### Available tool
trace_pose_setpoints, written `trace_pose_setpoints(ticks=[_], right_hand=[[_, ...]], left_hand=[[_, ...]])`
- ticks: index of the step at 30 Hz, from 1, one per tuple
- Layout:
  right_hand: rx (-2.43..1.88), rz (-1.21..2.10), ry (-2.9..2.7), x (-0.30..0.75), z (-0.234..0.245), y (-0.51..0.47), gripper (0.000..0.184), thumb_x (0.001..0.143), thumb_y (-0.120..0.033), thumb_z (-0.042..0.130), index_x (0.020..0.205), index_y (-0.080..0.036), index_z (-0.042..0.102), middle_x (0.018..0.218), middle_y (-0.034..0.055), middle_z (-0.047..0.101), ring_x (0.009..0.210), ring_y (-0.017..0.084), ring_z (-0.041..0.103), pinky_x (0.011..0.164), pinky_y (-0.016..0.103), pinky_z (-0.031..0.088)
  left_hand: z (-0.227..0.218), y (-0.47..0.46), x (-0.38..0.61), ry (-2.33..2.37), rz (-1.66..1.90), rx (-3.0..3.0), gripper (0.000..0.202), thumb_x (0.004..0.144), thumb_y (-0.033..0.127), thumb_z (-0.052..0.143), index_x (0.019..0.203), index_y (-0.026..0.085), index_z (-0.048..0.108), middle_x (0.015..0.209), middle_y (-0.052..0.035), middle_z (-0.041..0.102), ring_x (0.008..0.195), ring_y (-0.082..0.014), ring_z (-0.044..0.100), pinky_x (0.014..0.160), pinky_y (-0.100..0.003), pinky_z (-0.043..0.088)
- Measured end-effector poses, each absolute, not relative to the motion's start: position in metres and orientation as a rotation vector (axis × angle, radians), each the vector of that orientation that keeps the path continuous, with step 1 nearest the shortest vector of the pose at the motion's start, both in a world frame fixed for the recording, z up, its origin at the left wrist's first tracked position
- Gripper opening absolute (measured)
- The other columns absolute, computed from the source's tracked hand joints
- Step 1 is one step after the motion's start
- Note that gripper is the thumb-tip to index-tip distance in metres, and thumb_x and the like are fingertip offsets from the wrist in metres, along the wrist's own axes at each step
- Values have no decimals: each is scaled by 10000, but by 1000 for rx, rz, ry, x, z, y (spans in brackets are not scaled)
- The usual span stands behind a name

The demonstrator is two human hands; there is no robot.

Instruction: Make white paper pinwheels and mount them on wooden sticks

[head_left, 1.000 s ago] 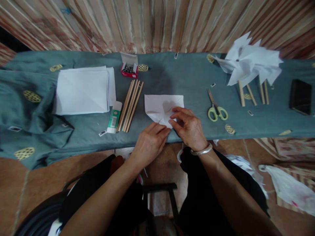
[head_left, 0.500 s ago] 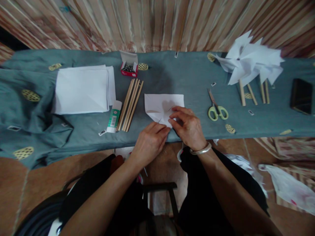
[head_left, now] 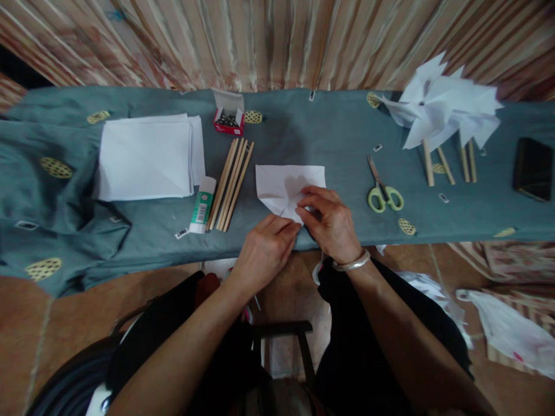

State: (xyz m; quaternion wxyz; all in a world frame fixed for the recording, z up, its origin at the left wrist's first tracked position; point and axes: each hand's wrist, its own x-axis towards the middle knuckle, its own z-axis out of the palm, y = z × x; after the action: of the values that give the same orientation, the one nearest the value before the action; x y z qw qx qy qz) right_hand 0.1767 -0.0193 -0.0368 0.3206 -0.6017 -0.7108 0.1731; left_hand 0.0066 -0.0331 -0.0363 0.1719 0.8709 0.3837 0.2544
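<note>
A white sheet of paper (head_left: 281,185) with fold creases lies on the grey-green cloth near the table's front edge. My left hand (head_left: 264,251) presses its fingertips on the paper's near corner. My right hand (head_left: 332,222), with a silver bangle at the wrist, curls its fingers over the paper's near right part and pinches a folded flap. Both hands touch the same sheet, close together.
To the left lie several wooden sticks (head_left: 229,185), a glue stick (head_left: 202,205), a stack of white paper (head_left: 147,157) and a small red box of pins (head_left: 228,121). Green-handled scissors (head_left: 381,190), finished paper pinwheels (head_left: 442,110) and a dark phone (head_left: 532,169) lie right.
Both hands stay on the paper; the right hand's fingers have shifted only slightly. The view has drifted a little.
</note>
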Motion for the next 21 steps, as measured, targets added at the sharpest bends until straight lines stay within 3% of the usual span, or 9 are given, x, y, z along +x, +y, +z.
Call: trace_pose_setpoints(ticks=[10,15,21], right_hand=[[-1568,454,-1867,175,-38,-18,106,869,-224,594,880,-217,699,1155,90,687,1092,254,611,998,456,466],[-1568,448,-1872,176,-38,-19,120,877,-233,584,885,-233,704,1157,77,685,1092,253,609,990,457,474],[-1572,462,-1875,176,-39,-19,143,885,-240,568,900,-230,710,1166,81,683,1108,260,606,1003,461,470]], left_hand=[[-37,-33,7,1100,723,2485,180,937,153,495,1028,122,646,962,-76,683,879,-196,617,792,-327,550],[-37,-33,7,1099,720,2467,236,948,164,478,1129,138,627,964,-72,679,867,-187,615,777,-326,555],[-38,-34,7,1063,726,2444,207,937,144,487,1045,152,664,967,-72,676,905,-185,618,807,-321,552]])
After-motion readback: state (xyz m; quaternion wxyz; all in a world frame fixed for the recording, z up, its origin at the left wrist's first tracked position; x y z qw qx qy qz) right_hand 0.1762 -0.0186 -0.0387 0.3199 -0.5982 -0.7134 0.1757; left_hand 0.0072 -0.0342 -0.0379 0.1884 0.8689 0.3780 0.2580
